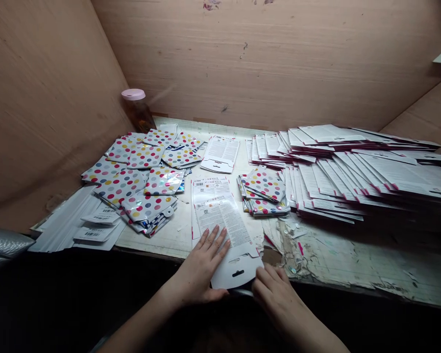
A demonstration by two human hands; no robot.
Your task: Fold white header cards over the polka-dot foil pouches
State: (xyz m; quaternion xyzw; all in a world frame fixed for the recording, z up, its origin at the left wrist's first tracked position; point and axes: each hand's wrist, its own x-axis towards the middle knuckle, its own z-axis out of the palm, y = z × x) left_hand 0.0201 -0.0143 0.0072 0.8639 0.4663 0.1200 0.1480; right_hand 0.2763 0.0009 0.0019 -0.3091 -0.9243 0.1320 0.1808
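A white printed cardboard packet (226,223) with a hang hole lies at the table's front edge, its lower end jutting past it. My left hand (206,264) rests flat on the packet with fingers stretched out, the thumb by its lower edge. At the packet's lower right corner, the curled fingers of my right hand (274,289) close on it; the fingertips are partly hidden. Something pale shows under the packet's end between the hands, too dark to make out. More printed packets (198,189) lie beneath it. Folded polka-dot pouches (262,189) sit just to the right.
Polka-dot pouches (135,181) heap on the left, beside white zip bags (64,223) and barcode labels (95,233). A pink-lidded bottle (137,110) stands behind. Packets (220,153) are stacked at the back; many more (327,181) fan out on the right. Wooden panels (242,63) enclose the worn table (338,260).
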